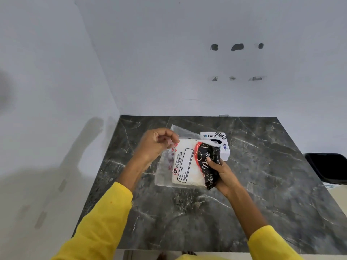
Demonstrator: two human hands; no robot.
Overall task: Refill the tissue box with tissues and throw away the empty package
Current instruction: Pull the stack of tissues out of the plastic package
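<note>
The tissue package (pixel 189 164) is held above the dark marble table (pixel 262 184); "BIG TISSUES" and a "CP" mark are printed on its white panel. Its black end is gripped by the right hand (pixel 223 175), fingers wrapped round it. The clear plastic flap at the top is pinched by the closed left hand (pixel 155 143). Just behind stands the white tissue box (pixel 223 149), marked "Dart" and "SOFTWARE ENGINEER". A black bin (pixel 328 167) is seen at the right.

Two hands, left (pixel 156 144) and right (pixel 223 174), grip one tissue pack (pixel 187 166); beyond it, one box (pixel 220 145); right, one bin (pixel 328 167).
</note>
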